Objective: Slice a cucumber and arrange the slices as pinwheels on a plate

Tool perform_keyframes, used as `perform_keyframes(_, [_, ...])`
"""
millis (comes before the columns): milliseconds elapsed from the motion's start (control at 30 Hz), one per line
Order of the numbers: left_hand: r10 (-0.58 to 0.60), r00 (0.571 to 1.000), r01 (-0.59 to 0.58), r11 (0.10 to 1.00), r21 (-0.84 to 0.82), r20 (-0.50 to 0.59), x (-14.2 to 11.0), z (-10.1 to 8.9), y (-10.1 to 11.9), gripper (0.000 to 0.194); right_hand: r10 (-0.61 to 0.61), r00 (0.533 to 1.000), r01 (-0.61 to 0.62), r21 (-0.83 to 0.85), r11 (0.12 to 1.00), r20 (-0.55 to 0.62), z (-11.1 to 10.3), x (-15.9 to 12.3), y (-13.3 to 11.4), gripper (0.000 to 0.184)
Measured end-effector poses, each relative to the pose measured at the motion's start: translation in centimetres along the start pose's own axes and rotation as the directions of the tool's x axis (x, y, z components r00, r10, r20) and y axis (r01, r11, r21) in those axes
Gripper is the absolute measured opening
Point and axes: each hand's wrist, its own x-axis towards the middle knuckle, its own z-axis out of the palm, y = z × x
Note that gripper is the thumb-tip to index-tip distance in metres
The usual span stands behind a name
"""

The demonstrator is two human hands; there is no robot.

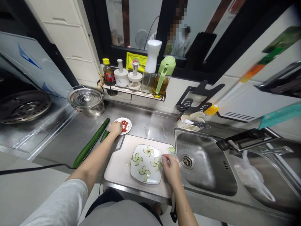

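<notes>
My left hand (116, 128) reaches over the left side of a small white dish (129, 121) of chopped red pieces (124, 126). Its fingertips are drawn together there, and what they pinch is hidden. A white square plate (146, 163) lies on the pale cutting board (116, 172). Cucumber slices (144, 172) form several pinwheels on it, and the top one has a red bit at its centre. At the plate's right edge is my right hand (171, 168), fingers curled in; anything inside them is hidden. Beyond it lie more cucumber slices (171, 150).
A whole cucumber (90, 145) and a short cucumber piece (104, 136) lie left of the board. To the right is the sink (204, 163) with its faucet (246, 139). A knife handle (173, 213) juts past the counter edge. A lidded steel pot (88, 102) stands behind.
</notes>
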Motion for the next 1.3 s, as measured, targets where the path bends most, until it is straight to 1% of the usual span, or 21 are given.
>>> perform_keyframes(33, [-0.023, 1.000, 0.023, 0.998, -0.055, -0.003, 0.0, 0.1, -0.2, 0.023, -0.002, 1.000, 0.002, 0.003, 1.000, -0.002, 0.0, -0.1, 0.1, 0.038])
perform_keyframes(100, [-0.081, 0.997, 0.079, 0.960, -0.268, 0.006, 0.0, 0.4, -0.5, 0.014, -0.003, 1.000, 0.003, 0.004, 1.000, -0.008, -0.1, -0.2, 0.2, 0.038])
perform_keyframes(167, [-0.117, 0.992, 0.120, 0.858, -0.499, 0.037, -0.2, 0.6, -0.8, 0.009, -0.003, 1.000, 0.003, -0.002, 1.000, -0.015, 0.0, -0.3, 0.2, 0.037])
perform_keyframes(233, [-0.115, 0.991, 0.130, 0.757, -0.640, 0.066, -0.4, 0.8, -0.9, 0.010, -0.005, 1.000, 0.005, -0.007, 1.000, -0.018, 0.0, -0.3, 0.2, 0.037])
perform_keyframes(367, [-0.058, 0.995, 0.101, 0.648, -0.755, 0.083, -1.1, 0.8, -1.0, 0.021, -0.009, 1.000, 0.009, -0.013, 1.000, -0.010, 0.1, -0.2, 0.0, 0.036])
perform_keyframes(400, [-0.040, 0.995, 0.093, 0.604, -0.792, 0.086, -1.4, 0.6, -1.0, 0.025, -0.006, 1.000, 0.006, -0.014, 1.000, -0.006, 0.2, -0.2, -0.2, 0.035])
perform_keyframes(533, [0.073, 0.989, 0.093, 0.364, -0.927, 0.127, -2.8, -0.2, -0.8, 0.039, -0.030, 1.000, 0.030, 0.021, 0.999, 0.006, 0.4, 0.0, -1.3, 0.032])
perform_keyframes(567, [0.106, 0.984, 0.099, 0.340, -0.935, 0.142, -3.4, -0.5, -0.5, 0.040, -0.054, 0.999, 0.054, 0.045, 0.998, 0.004, 0.5, 0.1, -1.8, 0.030])
perform_keyframes(600, [0.143, 0.977, 0.098, 0.350, -0.932, 0.157, -4.0, -0.7, -0.1, 0.040, -0.083, 0.997, 0.083, 0.073, 0.994, 0.005, 0.5, 0.3, -2.3, 0.030])
perform_keyframes(633, [0.173, 0.972, 0.083, 0.378, -0.922, 0.158, -4.9, -0.8, 0.5, 0.039, -0.122, 0.992, 0.120, 0.099, 0.988, 0.011, 0.5, 0.4, -2.9, 0.029])
perform_keyframes(700, [0.265, 0.953, 0.014, 0.444, -0.896, 0.146, -6.9, -1.0, 2.0, 0.038, -0.193, 0.981, 0.190, 0.134, 0.973, 0.012, 0.4, 0.8, -4.0, 0.028])
perform_keyframes(767, [0.381, 0.912, -0.059, 0.488, -0.871, 0.152, -9.4, -1.0, 3.9, 0.035, -0.263, 0.964, 0.255, 0.161, 0.953, 0.028, 0.1, 0.9, -4.9, 0.027])
perform_keyframes(833, [0.491, 0.856, -0.125, 0.501, -0.856, 0.162, -11.9, -0.9, 5.7, 0.028, -0.313, 0.948, 0.300, 0.173, 0.938, 0.057, -0.1, 0.9, -5.4, 0.026])
perform_keyframes(900, [0.566, 0.808, -0.175, 0.497, -0.850, 0.164, -14.0, -0.7, 7.2, 0.021, -0.344, 0.934, 0.325, 0.171, 0.930, 0.100, -0.3, 0.5, -5.5, 0.025])
perform_keyframes(967, [0.600, 0.780, -0.197, 0.502, -0.842, 0.175, -15.5, -0.5, 8.2, 0.018, -0.360, 0.919, 0.337, 0.158, 0.928, 0.158, -0.4, -0.1, -5.1, 0.024])
perform_keyframes(1033, [0.630, 0.762, -0.226, 0.475, -0.851, 0.149, -16.4, -0.3, 8.8, 0.018, -0.367, 0.907, 0.342, 0.146, 0.928, 0.205, -0.4, -0.7, -4.7, 0.023])
perform_keyframes(1100, [0.645, 0.754, -0.240, 0.444, -0.863, 0.122, -16.9, 0.0, 9.0, 0.018, -0.376, 0.899, 0.348, 0.154, 0.925, 0.225, -0.5, -1.3, -4.3, 0.023])
perform_keyframes(1200, [0.661, 0.739, -0.223, 0.422, -0.879, 0.130, -17.2, 0.3, 9.1, 0.019, -0.383, 0.902, 0.347, 0.191, 0.918, 0.201, -0.6, -2.0, -4.0, 0.021])
perform_keyframes(1300, [0.678, 0.721, -0.201, 0.403, -0.893, 0.143, -17.4, 0.5, 9.1, 0.018, -0.368, 0.916, 0.333, 0.211, 0.919, 0.159, -0.7, -2.5, -3.9, 0.018])
